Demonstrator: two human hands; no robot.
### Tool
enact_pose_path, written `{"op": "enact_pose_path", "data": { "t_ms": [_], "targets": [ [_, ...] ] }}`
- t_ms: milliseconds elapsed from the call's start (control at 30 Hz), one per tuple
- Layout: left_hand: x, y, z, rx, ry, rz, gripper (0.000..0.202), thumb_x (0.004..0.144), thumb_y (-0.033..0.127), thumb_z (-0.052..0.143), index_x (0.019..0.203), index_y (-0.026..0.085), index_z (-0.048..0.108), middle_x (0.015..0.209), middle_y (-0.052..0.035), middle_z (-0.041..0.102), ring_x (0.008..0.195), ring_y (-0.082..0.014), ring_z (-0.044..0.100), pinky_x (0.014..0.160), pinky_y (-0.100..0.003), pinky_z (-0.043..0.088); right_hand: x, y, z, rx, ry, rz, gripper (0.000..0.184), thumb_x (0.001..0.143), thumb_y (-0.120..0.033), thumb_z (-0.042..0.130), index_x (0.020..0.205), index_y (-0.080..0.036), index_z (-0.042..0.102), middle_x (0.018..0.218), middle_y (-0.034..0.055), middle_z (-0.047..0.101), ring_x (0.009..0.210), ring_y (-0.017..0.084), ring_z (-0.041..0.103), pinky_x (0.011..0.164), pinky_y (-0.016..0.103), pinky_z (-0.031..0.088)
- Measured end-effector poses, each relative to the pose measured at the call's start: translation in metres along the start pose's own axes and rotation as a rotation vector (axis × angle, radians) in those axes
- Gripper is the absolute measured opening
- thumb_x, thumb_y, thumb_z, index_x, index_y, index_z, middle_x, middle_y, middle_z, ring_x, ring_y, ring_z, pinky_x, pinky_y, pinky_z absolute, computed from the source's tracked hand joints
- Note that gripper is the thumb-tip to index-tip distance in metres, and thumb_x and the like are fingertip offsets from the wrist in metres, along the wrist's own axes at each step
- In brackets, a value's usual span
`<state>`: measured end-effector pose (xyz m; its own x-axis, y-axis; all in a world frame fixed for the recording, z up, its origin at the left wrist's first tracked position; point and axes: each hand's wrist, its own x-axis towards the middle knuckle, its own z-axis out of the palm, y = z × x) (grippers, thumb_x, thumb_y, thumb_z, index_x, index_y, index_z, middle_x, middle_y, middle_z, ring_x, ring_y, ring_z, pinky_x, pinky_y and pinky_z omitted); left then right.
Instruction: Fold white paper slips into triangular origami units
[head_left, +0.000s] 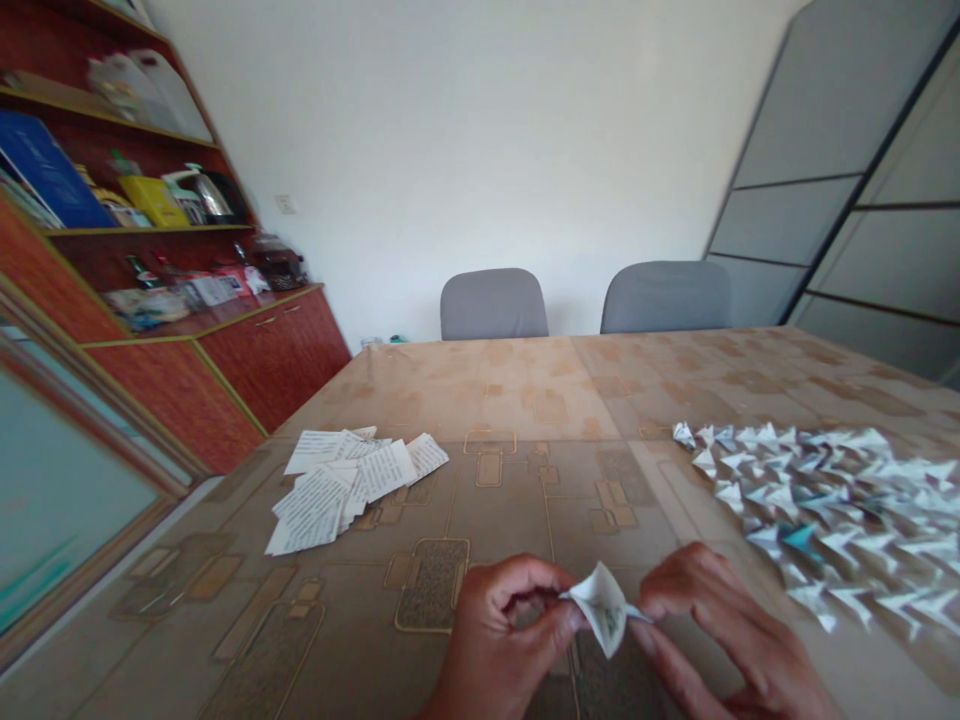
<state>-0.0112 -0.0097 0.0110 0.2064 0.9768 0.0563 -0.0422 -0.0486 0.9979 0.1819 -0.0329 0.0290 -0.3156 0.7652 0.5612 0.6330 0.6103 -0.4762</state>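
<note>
Low in the head view, my left hand [501,628] and my right hand [720,625] both pinch a small folded piece of printed paper [604,608], held just above the table [540,400]. The left fingers curl closed on its left edge. My right fingertips press its right corner. The paper is bent into a pointed shape.
A loose heap of printed paper slips [349,483] lies left of centre. Several folded paper triangles [832,515] cover the right side of the table. Two grey chairs [493,303] stand at the far edge. A red-brown cabinet with shelves [217,345] lines the left wall.
</note>
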Motion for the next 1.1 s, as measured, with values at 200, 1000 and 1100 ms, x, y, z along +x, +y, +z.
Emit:
{"op": "enact_pose_path", "data": {
  "t_ms": [200,1000,1100],
  "targets": [
    [0.000,0.001,0.000,0.035,0.016,0.056,0.008,0.071,0.020,0.067,0.069,0.013,0.070,0.068,-0.0073,0.070,0.064,-0.0166,0.062,0.061,-0.024,0.048,0.000,0.002,-0.002,-0.011,-0.010,-0.001,0.010,0.082,-0.016,0.061,0.080,-0.024,0.056,0.069,0.0005,0.062,0.068,0.020,0.062,0.061,0.031,0.049],
    [-0.005,-0.003,0.006,0.260,-0.023,0.179,0.008,0.069,0.015,0.063,0.062,0.013,0.068,0.056,-0.0034,0.066,0.054,-0.0125,0.056,0.055,-0.020,0.042,0.003,-0.005,0.006,0.096,-0.146,0.046,0.011,0.087,-0.016,0.057,0.080,-0.024,0.060,0.070,-0.0003,0.065,0.068,0.018,0.062,0.064,0.029,0.048],
    [-0.005,-0.003,0.008,0.240,-0.037,0.126,0.007,0.068,0.016,0.066,0.062,0.014,0.068,0.056,-0.0026,0.065,0.054,-0.0124,0.055,0.055,-0.020,0.042,0.002,-0.005,0.007,0.116,-0.151,0.073,0.011,0.088,-0.017,0.056,0.081,-0.024,0.060,0.071,-0.0004,0.066,0.069,0.018,0.063,0.065,0.029,0.049]
  ]
}}
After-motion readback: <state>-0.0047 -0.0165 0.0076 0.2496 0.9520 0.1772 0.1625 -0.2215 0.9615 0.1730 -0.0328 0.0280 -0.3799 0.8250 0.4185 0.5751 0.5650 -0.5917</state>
